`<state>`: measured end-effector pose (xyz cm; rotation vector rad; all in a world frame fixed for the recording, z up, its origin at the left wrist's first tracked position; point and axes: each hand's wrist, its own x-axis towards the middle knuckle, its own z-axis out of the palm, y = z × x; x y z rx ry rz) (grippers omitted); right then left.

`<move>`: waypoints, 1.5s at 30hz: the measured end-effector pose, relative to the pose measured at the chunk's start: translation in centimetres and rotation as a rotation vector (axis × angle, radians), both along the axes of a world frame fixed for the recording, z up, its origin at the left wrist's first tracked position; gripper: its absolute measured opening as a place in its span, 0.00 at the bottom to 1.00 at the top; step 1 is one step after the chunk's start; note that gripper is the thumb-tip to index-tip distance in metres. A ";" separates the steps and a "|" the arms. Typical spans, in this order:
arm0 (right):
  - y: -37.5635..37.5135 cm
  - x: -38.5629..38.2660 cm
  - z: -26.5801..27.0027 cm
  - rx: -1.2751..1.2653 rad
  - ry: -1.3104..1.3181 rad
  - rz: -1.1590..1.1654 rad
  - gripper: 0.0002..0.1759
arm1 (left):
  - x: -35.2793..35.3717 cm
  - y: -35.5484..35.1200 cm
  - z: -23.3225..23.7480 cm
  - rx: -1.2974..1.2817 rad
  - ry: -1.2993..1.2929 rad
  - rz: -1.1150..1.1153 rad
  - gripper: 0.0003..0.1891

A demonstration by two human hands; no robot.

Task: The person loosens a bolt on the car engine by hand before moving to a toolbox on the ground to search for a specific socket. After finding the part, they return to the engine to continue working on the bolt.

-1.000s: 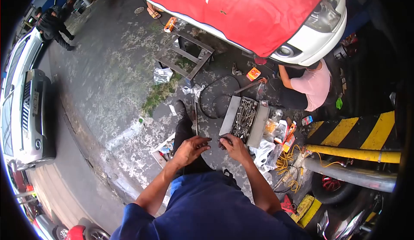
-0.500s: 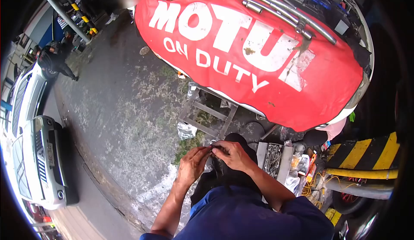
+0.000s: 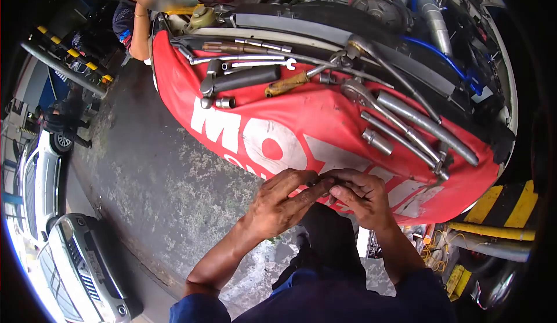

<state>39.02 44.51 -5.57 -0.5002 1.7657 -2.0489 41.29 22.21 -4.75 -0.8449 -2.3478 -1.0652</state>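
Observation:
My left hand (image 3: 282, 203) and my right hand (image 3: 361, 198) meet at the lower edge of a red cover (image 3: 232, 114) with white lettering. The fingers of both hands are closed together around something small and dark, too hidden to name. Beyond them, on the cover, lie ratchets, sockets and a long metal tube (image 3: 429, 127). A black-handled tool (image 3: 246, 80), a yellow-handled tool (image 3: 287, 84) and an open-end wrench (image 3: 261, 64) rest further left. A short socket (image 3: 377, 141) lies just above my right hand.
The open engine bay (image 3: 377, 10) spans the top, with silver pipes and blue hoses. Another person's arm (image 3: 140, 30) is at the upper left. A silver car (image 3: 87, 268) stands at the left. Yellow-black striped barriers (image 3: 502, 207) and a yellow pipe (image 3: 493, 231) are at the right.
The view has moved up and closer to the engine bay. Both hands, still together, are now in front of the red cover's edge. More tools and the other person's arm have come into view.

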 end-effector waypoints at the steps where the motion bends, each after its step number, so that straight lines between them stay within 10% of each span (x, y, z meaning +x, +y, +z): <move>1: -0.1 -1.5 2.2 0.058 0.005 -0.021 0.16 | -1.7 -0.2 1.3 0.007 -0.010 -0.021 0.28; 20: -5.3 -29.0 21.1 0.625 0.281 -0.076 0.14 | -21.4 -20.9 10.6 -0.159 -0.296 0.606 0.10; 30: -21.0 -47.2 10.7 0.721 0.287 0.350 0.14 | -30.0 -25.7 3.1 -0.183 -0.228 0.559 0.14; 45: -25.0 -49.4 5.0 0.733 0.360 0.740 0.12 | -29.3 -26.4 2.5 -0.200 -0.300 0.499 0.11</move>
